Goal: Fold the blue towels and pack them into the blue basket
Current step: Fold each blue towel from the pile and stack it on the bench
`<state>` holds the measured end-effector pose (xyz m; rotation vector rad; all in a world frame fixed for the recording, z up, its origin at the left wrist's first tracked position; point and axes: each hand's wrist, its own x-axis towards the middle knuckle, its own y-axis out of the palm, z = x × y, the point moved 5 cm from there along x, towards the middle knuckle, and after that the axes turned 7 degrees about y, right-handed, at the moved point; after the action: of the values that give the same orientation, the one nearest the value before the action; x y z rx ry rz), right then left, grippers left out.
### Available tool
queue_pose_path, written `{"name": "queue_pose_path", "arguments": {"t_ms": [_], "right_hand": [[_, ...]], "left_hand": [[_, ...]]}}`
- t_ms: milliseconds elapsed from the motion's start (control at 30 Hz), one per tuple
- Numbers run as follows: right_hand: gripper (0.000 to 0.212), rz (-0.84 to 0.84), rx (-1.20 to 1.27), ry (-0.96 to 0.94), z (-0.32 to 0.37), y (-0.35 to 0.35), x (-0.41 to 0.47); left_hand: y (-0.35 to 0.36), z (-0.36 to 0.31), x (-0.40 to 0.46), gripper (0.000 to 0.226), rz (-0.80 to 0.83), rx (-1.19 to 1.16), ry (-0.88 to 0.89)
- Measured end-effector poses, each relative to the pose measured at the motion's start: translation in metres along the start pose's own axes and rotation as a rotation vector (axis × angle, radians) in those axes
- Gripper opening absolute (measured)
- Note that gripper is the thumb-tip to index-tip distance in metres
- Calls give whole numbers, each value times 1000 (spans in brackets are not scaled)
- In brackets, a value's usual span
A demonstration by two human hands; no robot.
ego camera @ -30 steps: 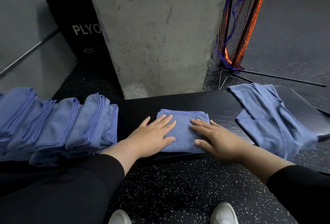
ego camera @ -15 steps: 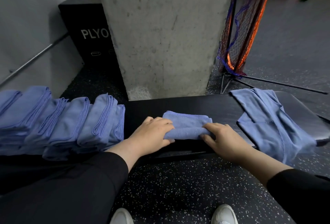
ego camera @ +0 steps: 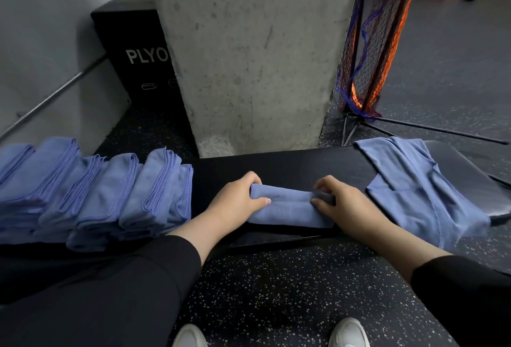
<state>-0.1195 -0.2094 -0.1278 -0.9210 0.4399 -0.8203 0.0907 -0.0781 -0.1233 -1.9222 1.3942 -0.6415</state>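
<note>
On the black counter (ego camera: 290, 161), I hold a blue towel (ego camera: 287, 209) that has gone from a flat square to a narrow band.

At far left lies the row of folded towels (ego camera: 96, 189); my left hand (ego camera: 235, 204) and right hand (ego camera: 343, 208), flat on the cloth a second ago, now each have their grip clamped on an end, so this fold looks nearly done. Unfolded towels (ego camera: 420, 189) wait at right. No basket shows. Beyond stand a concrete pillar (ego camera: 249, 56) and speckled rubber floor (ego camera: 276, 291).
</note>
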Motion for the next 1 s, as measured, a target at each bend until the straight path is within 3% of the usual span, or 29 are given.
{"name": "queue_pose_path", "arguments": {"t_ms": [100,167,267,433,467,633,733,867,1000], "right_hand": [[12,-99,-117,-156,0,8,10],[4,-154,-192,-252,1,10,13],[28,-102,-196,-286,-1,11,13],[85,150,-330,-252,-21,18,8],[88,185,-353,-241,-23,20,8],[46,106,-220,-185,-15,10,9],[25,106,-23,-55,-3,1,6],[25,68,332,50,23,-12,4],[27,40,659,144,53,-19,-1]], "left_hand": [[1,-11,10,22,-108,377,234],[7,-18,10,21,-49,480,414],[18,-14,8,43,125,472,411],[27,-3,11,79,243,565,341],[27,-1,11,82,252,564,325],[22,-6,11,86,222,556,255],[13,-14,2,77,212,453,183],[-3,-15,-14,59,202,42,15],[-25,-14,-36,39,130,-218,-90]]}}
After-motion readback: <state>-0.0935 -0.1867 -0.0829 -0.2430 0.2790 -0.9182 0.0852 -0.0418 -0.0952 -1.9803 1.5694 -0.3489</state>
